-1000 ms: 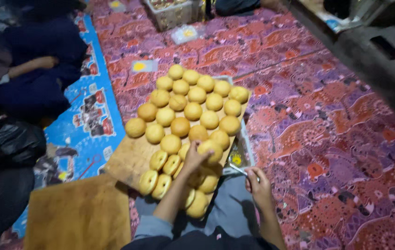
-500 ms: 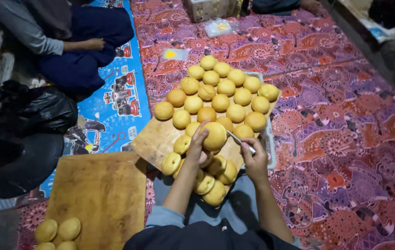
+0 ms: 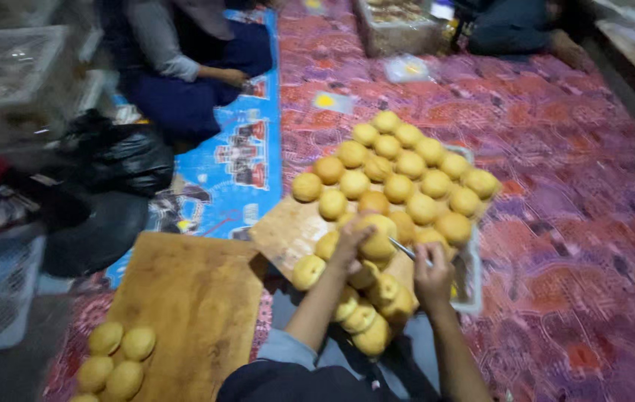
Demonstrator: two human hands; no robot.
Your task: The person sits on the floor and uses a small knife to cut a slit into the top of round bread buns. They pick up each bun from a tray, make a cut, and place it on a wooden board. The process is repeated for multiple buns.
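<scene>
A round bun (image 3: 377, 237) is gripped by the left hand (image 3: 348, 240) above the wooden board (image 3: 287, 232); a thin knife (image 3: 407, 250) is pinched in the right hand (image 3: 432, 274). Most buns (image 3: 407, 167) appear uncut — a few (image 3: 368, 316) lie nearer, apparently done.
</scene>
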